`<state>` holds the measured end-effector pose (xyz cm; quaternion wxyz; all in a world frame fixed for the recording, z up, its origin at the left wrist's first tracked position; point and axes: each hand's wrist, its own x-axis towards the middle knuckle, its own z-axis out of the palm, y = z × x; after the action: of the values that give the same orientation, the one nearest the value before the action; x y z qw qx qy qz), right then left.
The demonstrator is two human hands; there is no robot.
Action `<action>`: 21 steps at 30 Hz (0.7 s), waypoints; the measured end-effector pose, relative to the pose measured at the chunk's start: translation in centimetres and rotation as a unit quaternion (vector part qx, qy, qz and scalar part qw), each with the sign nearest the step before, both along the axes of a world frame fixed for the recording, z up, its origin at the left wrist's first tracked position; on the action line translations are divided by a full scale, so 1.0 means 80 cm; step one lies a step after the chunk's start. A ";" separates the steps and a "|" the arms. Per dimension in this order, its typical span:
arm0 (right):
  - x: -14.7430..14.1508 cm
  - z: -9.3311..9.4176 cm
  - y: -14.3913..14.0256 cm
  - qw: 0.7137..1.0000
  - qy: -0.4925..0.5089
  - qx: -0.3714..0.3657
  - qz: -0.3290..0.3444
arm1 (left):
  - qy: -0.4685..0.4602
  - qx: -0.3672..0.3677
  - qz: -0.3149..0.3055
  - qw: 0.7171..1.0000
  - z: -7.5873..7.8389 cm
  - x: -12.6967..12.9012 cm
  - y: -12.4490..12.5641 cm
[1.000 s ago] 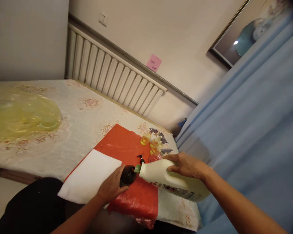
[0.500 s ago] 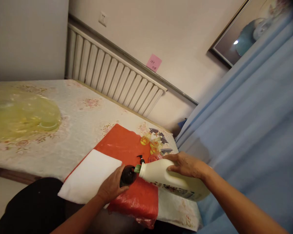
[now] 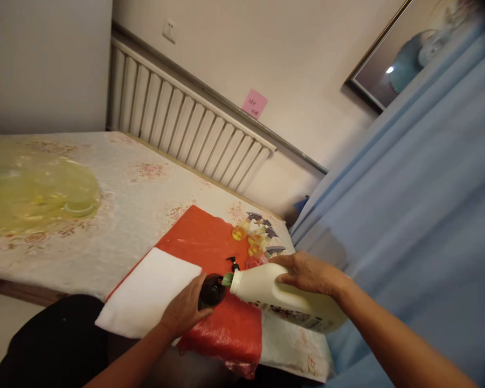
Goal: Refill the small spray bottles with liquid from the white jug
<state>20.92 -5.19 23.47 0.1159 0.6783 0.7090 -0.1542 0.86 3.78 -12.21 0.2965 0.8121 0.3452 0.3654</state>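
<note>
My left hand [image 3: 186,307] is wrapped round a dark brown bottle [image 3: 212,291] over the red plastic sheet [image 3: 202,237]. In my right hand [image 3: 305,274] is the handle of a large cream-coloured jug [image 3: 262,288], tipped nearly on its side. Its green spout [image 3: 227,279] meets the mouth of the dark bottle; whether liquid is flowing I cannot tell. Just behind the jug's neck lies a black pump head [image 3: 234,263]. A folded white cloth [image 3: 149,293] lies beside my left hand, partly under my wrist.
Several spray bottles [image 3: 256,237] with yellow or pink liquid and grey triggers stand beyond the jug. A yellowish translucent bag [image 3: 36,188] rests at left on the flowered tablecloth [image 3: 133,210]. A blue curtain [image 3: 420,215] hangs close on the right, and a radiator [image 3: 181,118] lines the wall.
</note>
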 end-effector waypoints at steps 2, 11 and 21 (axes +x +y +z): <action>0.000 0.000 0.000 1.000 -0.001 -0.001 0.002 | -0.001 -0.001 0.000 1.000 -0.001 0.000 0.000; 0.002 -0.001 0.000 1.000 0.014 -0.001 -0.003 | 0.003 -0.004 0.000 1.000 0.001 0.001 0.000; 0.039 -0.036 -0.023 0.991 0.129 0.020 -0.030 | 0.007 -0.010 0.001 1.000 0.002 0.000 0.000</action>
<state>24.02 -7.03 20.55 0.0048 0.6761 0.7001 -0.2296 0.89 3.81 -12.07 0.3017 0.8114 0.3514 0.3565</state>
